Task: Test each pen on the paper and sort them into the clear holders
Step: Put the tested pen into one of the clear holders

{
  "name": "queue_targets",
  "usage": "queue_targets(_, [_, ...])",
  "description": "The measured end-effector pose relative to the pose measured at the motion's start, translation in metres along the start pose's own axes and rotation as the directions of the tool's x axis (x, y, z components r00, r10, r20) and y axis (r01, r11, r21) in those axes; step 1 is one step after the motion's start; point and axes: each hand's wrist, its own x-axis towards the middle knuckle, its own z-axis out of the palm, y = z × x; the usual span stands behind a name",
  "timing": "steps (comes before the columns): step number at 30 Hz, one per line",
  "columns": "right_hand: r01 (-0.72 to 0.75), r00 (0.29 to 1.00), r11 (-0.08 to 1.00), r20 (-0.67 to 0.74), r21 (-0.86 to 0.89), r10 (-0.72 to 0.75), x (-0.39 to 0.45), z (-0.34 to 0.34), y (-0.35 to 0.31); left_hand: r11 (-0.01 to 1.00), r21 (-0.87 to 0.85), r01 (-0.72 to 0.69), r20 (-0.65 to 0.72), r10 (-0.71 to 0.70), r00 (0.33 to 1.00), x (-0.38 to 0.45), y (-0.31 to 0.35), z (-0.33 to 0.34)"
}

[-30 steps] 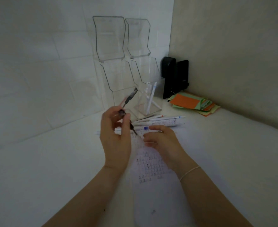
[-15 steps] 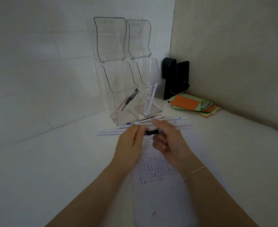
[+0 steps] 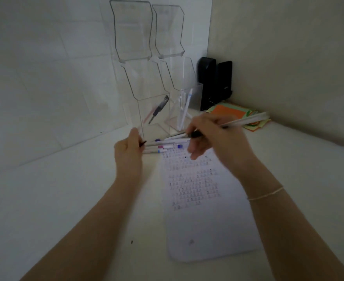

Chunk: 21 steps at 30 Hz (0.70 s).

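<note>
Pen in use [image 3: 242, 121]: white barrel w/ black grip section nr the tip; held slanted, back end up & to the right, tip end hidden behind fingers, above top edge of paper.
Right hand [image 3: 217, 138]: fingers curled round the pen, writing-style grip.
Left hand [image 3: 129, 152]: small dark piece [image 3: 143, 143] pinched at fingertips, prob. a cap, too small to be sure; held just left of the loose pens.
Paper [image 3: 205, 209]: white sheet flat on table [image 3: 45, 199], rows of small marks across upper half.
Loose pens [image 3: 165, 146]: white barrels, purple/pink/blue bits, laid in a bunch betw. holders & paper top.
Left holder [image 3: 146, 110]: clear; dark pen [image 3: 158, 109] leaned inside, pinkish one beside it.
Right holder [image 3: 187, 102]: clear; white pens [image 3: 187, 106] stood in it.
Backgrd: black object [image 3: 214, 82] in corner, coloured paper stack [image 3: 230, 111] beside it.
</note>
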Motion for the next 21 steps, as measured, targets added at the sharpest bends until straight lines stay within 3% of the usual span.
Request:
queue_targets(2, [0.023,0.997,1.0,-0.071,0.006,-0.022,0.001,-0.015,-0.003,1.0,-0.013,0.011,-0.036,-0.012,0.999,0.007,-0.006,-0.012])
queue_targets(5, [-0.117,0.991,0.991,-0.076,-0.059,0.112,-0.006,-0.015,0.009,0.994,0.102,-0.035,0.085,0.026,0.996,-0.003,-0.008,-0.001])
queue_targets(8, [-0.299,0.954,0.952,-0.002,0.058,0.3,-0.019,-0.009,0.021,0.956,0.26,-0.136,0.241,0.073,0.968,-0.013,-0.011,0.009])
queue_targets(10, [-0.338,0.941,0.94,-0.006,0.043,0.339,-0.029,-0.01,0.03,0.901,0.372,-0.223,0.303,0.11,0.947,-0.014,-0.013,0.01])
queue_targets(14, [-0.343,0.933,0.932,-0.159,-0.114,0.324,-0.043,-0.015,0.051,0.714,0.58,-0.392,0.442,0.128,0.888,-0.017,-0.013,0.017])
queue_targets(17, [-0.324,0.931,0.895,-0.269,-0.307,0.245,-0.05,-0.009,0.062,0.554,0.6,-0.577,0.563,0.22,0.796,-0.018,-0.024,0.02])
queue_targets(21, [-0.262,0.928,0.868,-0.358,-0.423,0.106,-0.055,-0.005,0.072,0.492,0.604,-0.627,0.606,0.228,0.762,-0.016,-0.034,0.021])
